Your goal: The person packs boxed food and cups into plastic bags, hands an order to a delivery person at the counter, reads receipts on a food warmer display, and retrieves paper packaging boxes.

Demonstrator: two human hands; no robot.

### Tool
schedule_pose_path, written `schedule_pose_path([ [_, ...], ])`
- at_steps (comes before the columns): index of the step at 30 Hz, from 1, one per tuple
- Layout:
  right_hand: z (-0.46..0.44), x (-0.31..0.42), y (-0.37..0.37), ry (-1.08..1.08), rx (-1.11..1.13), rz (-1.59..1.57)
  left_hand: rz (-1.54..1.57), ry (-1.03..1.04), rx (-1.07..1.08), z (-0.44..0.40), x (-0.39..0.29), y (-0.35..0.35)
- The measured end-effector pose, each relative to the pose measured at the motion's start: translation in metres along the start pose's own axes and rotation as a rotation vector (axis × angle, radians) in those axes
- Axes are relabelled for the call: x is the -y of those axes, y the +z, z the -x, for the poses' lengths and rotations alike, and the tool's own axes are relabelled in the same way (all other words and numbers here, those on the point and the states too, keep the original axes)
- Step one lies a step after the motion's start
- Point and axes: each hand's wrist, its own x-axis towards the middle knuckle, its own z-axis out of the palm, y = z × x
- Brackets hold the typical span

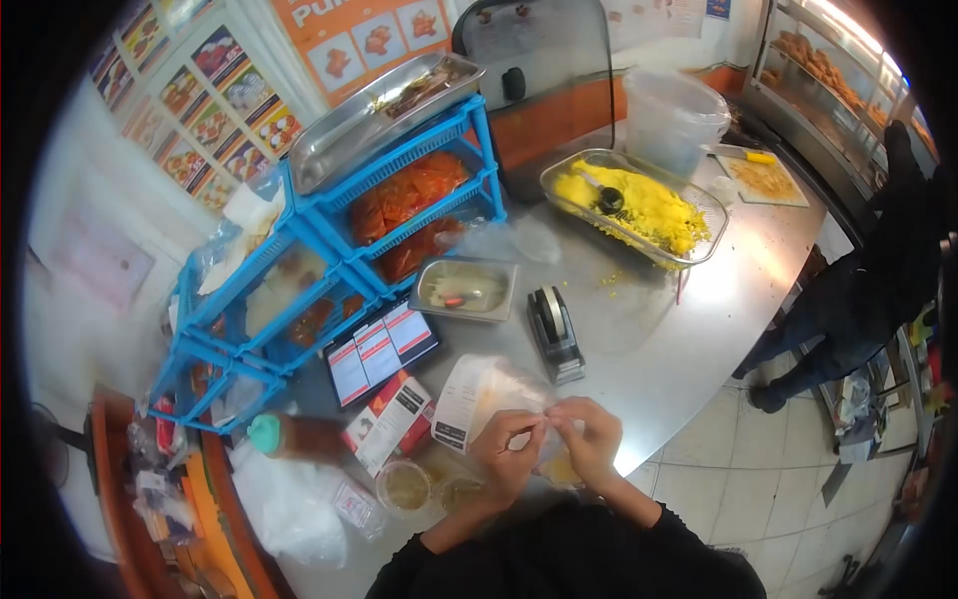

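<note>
Both hands meet at the near edge of the steel table, over a white paper bag [491, 391] with a printed label. My left hand [509, 451] is closed, thumb and fingers pinched on what looks like thin clear plastic. My right hand [589, 439] pinches the same spot from the other side, fingertips nearly touching the left ones. Below them lies a small clear bag [561, 469] with something yellowish inside, partly hidden by the hands. A black tape dispenser [557, 337] stands just beyond the hands. Left of my left hand sits a round clear tub [404, 487].
Blue stacked baskets [329, 215] with packed food stand at left, a metal tray [384, 110] on top. Nearby are a tablet [381, 349], a steel container [465, 290] and a bottle [299, 437]. Yellow rice [639, 205] fills a tray farther back. A person in dark clothes [858, 290] stands right.
</note>
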Motion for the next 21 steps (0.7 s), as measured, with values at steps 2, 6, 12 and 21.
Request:
schedule_pose_path([
  [2,0.001,-0.001,-0.002,0.062,0.014,-0.072,-0.078,0.065,-0.003,-0.004,-0.003,-0.002],
  [6,0.0,-0.002,-0.003,0.049,0.042,-0.03,-0.183,0.179,0.005,-0.008,-0.009,-0.002],
  [12,0.0,-0.005,-0.003,-0.015,0.047,-0.061,-0.254,0.234,-0.001,-0.012,-0.012,-0.004],
  [21,-0.007,0.001,-0.009,0.05,0.135,-0.067,-0.316,0.298,0.063,-0.014,-0.009,-0.01],
])
